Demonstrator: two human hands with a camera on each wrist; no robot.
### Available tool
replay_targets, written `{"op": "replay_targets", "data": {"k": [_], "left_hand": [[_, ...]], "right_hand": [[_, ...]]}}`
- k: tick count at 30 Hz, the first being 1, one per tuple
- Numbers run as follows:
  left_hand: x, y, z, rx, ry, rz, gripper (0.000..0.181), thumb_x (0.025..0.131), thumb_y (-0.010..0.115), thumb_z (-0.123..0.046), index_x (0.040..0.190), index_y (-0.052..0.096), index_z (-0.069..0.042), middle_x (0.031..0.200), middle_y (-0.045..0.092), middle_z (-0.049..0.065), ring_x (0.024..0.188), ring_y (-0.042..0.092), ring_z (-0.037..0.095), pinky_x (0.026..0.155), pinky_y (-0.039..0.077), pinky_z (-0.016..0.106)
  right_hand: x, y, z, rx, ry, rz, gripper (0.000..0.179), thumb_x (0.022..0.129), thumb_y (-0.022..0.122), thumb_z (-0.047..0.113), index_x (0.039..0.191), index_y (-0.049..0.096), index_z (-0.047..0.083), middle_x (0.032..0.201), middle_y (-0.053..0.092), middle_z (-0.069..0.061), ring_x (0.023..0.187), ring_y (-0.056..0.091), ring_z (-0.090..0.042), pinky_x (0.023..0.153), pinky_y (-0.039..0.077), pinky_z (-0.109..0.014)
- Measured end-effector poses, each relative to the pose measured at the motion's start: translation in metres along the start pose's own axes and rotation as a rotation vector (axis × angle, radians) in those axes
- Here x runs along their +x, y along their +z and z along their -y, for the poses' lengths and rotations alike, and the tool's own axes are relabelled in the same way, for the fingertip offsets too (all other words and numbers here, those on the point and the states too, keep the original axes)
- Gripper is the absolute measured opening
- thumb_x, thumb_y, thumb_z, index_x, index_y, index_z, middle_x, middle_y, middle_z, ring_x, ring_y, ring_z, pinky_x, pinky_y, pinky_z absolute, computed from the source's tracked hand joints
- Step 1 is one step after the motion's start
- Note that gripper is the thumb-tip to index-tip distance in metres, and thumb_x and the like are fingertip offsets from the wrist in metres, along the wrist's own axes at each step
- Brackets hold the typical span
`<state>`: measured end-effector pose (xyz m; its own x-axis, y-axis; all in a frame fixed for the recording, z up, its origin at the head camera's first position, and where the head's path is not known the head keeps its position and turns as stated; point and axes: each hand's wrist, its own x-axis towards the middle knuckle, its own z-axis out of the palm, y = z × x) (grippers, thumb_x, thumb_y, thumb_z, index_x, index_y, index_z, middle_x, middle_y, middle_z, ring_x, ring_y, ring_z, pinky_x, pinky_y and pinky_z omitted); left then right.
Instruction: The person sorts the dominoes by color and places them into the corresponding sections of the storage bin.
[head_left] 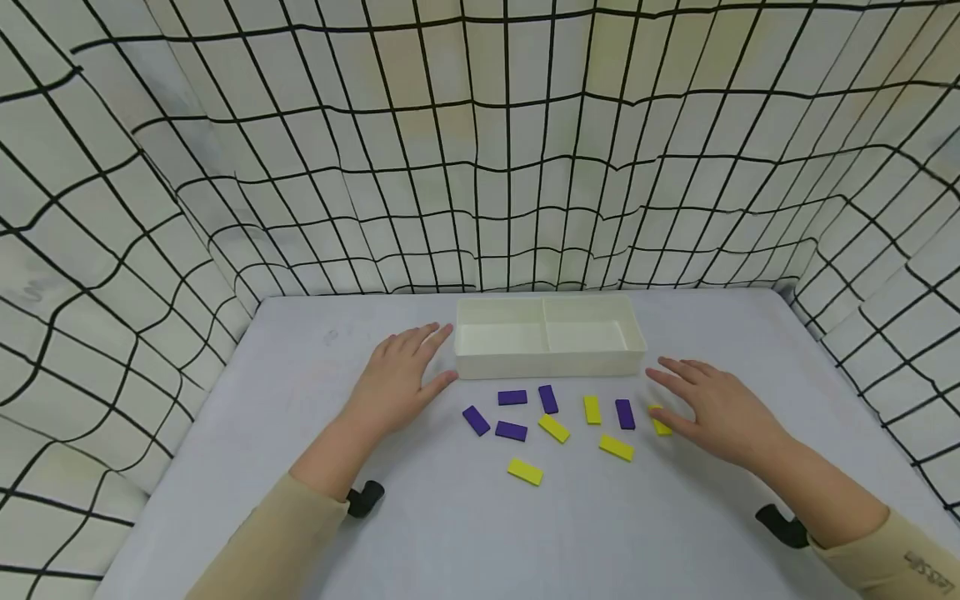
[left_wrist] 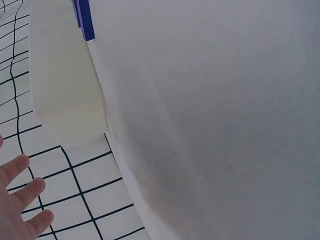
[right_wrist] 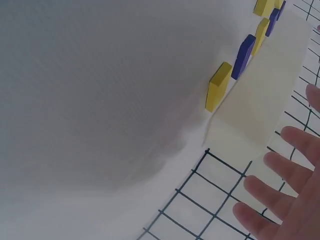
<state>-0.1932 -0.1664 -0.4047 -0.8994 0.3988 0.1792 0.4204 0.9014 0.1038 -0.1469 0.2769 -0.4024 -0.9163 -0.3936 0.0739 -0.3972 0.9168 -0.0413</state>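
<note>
Left of the white two-compartment box (head_left: 547,365), my left hand (head_left: 397,379) hovers with fingers spread and holds nothing. On the other side my right hand (head_left: 712,408) is also spread and holds nothing; its thumb partly covers a yellow block (head_left: 662,423) in the head view. Several flat purple blocks (head_left: 512,431) and yellow blocks (head_left: 525,472) lie scattered on the table before the box. In the right wrist view, a yellow block (right_wrist: 218,87) and a purple block (right_wrist: 243,56) stand out beside the box. The left wrist view catches a purple block (left_wrist: 86,20) at its top edge.
Both compartments of the box show bare floors, with a divider (head_left: 546,325) between them. White walls with a black grid (head_left: 507,167) enclose the white table (head_left: 450,533) at the back and sides. A black wrist mount (head_left: 366,499) sits by each sleeve.
</note>
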Motion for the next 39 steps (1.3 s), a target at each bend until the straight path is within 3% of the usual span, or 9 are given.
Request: {"op": "replay_targets", "data": {"k": [14, 24, 34, 39], "left_hand": [[0.020, 0.003, 0.013, -0.215, -0.119, 0.088, 0.070, 0.100, 0.045, -0.057, 0.158, 0.024, -0.024, 0.156, 0.038, 0.010, 0.143, 0.034, 0.034, 0.112, 0.028, 0.054], [0.039, 0.015, 0.018, -0.232, -0.131, 0.162, 0.071, 0.100, 0.043, -0.058, 0.159, 0.022, -0.024, 0.155, 0.039, 0.009, 0.142, 0.035, 0.033, 0.112, 0.029, 0.053], [0.047, 0.022, 0.018, -0.351, -0.159, 0.230, 0.071, 0.099, 0.043, -0.060, 0.159, 0.022, -0.027, 0.154, 0.041, 0.003, 0.133, 0.049, 0.028, 0.107, 0.036, 0.054], [0.050, 0.025, 0.020, -0.390, -0.164, 0.242, 0.070, 0.100, 0.044, -0.059, 0.158, 0.022, -0.028, 0.151, 0.045, 0.001, 0.133, 0.049, 0.027, 0.106, 0.037, 0.054]], "right_hand": [[0.001, 0.011, 0.001, 0.079, 0.116, 0.084, 0.052, 0.094, 0.064, 0.045, 0.136, 0.062, 0.014, 0.128, 0.063, -0.017, 0.118, 0.057, -0.041, 0.092, 0.047, -0.058], [0.002, 0.017, -0.002, 0.098, 0.146, 0.154, 0.051, 0.093, 0.065, 0.044, 0.132, 0.064, 0.012, 0.115, 0.067, -0.013, 0.102, 0.064, -0.033, 0.080, 0.054, -0.051], [0.003, 0.021, -0.003, 0.124, 0.146, 0.208, 0.053, 0.091, 0.068, 0.043, 0.132, 0.064, 0.010, 0.111, 0.068, -0.009, 0.098, 0.065, -0.028, 0.079, 0.054, -0.048], [0.005, 0.024, -0.004, 0.116, 0.143, 0.216, 0.051, 0.090, 0.070, 0.040, 0.130, 0.065, 0.009, 0.108, 0.068, -0.008, 0.095, 0.065, -0.026, 0.079, 0.054, -0.048]]}}
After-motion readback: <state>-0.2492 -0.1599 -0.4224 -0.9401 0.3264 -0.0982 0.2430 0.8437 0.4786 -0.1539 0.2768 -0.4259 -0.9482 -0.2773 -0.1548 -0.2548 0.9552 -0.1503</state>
